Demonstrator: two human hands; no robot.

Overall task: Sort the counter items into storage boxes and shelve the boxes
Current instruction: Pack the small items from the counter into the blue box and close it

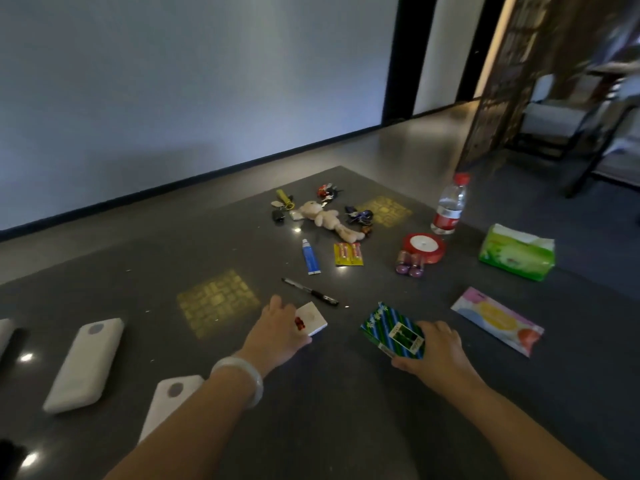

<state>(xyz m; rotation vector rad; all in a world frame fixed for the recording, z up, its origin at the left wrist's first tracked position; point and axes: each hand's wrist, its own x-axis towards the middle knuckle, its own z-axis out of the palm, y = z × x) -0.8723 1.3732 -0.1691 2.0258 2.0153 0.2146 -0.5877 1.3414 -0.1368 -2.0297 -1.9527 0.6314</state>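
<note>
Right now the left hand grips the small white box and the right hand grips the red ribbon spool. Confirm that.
Not quite. The head view shows the right hand gripping the green striped box; the red ribbon spool lies untouched farther back. The left hand does grip the small white box.

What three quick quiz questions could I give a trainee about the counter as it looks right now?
1. True or false: the water bottle stands upright on the counter.
2. Which hand grips the green striped box? A) left hand B) right hand C) neither
3. Fill in: the pen lies just beyond the small white ____ under the left hand.

Key:
1. True; its red cap is on top.
2. B; the right hand has fingers curled round the box's near end.
3. Box; the left hand holds the small white box on the counter, with the pen apart from it.
</note>
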